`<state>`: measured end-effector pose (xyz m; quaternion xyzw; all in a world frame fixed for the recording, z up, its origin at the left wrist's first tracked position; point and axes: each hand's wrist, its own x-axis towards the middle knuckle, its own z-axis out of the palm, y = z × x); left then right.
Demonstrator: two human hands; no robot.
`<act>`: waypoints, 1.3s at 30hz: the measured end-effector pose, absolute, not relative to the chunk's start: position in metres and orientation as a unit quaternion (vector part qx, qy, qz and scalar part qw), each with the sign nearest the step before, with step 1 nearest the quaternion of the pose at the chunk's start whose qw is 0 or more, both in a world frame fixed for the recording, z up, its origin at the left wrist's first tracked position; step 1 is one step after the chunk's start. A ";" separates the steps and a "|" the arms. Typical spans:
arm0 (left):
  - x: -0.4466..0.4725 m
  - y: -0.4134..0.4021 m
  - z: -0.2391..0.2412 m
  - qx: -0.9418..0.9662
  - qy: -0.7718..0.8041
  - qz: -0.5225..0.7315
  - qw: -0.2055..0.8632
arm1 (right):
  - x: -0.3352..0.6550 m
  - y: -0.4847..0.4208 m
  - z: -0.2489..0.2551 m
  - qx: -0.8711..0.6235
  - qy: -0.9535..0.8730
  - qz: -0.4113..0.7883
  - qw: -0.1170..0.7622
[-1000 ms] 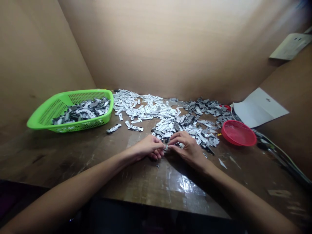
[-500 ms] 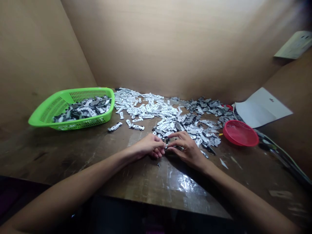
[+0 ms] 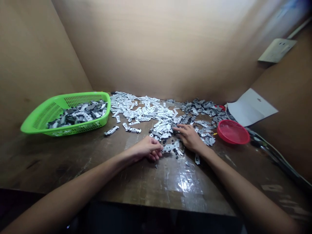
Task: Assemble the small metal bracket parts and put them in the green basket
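Metal part: we saw a small light metal part low over the bench, at the near edge of the scattered pieces, just right of the left hand.
Left hand: our left hand was curled, its fingertips pinched together on the part's left end.
Right hand: our right hand lay palm down and loose, fingers spread apart on the loose parts, gripping nothing we could make out.
Hands: they were apart, the right one farther back than the left.
Pile: light metal pieces spread across the middle of the bench, with darker grey pieces to their right.
Red dish: a shallow red dish sat right of the right hand.
Green basket: a green basket with mixed parts stood at far left.
White sheet: a white sheet leaned behind the dish.
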<state>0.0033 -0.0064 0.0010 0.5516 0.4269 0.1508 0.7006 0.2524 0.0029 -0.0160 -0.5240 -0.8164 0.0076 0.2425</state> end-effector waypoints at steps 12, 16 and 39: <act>0.003 -0.007 0.007 0.564 0.430 0.147 0.689 | 0.256 -0.004 -0.005 -0.576 -0.764 -0.060 0.285; 0.005 -0.008 0.010 0.561 0.437 0.140 0.689 | 0.250 -0.005 -0.004 -0.533 -0.795 -0.058 0.285; 0.004 -0.006 0.009 0.568 0.435 0.122 0.688 | 0.307 -0.036 0.048 -0.474 -0.806 0.355 -0.007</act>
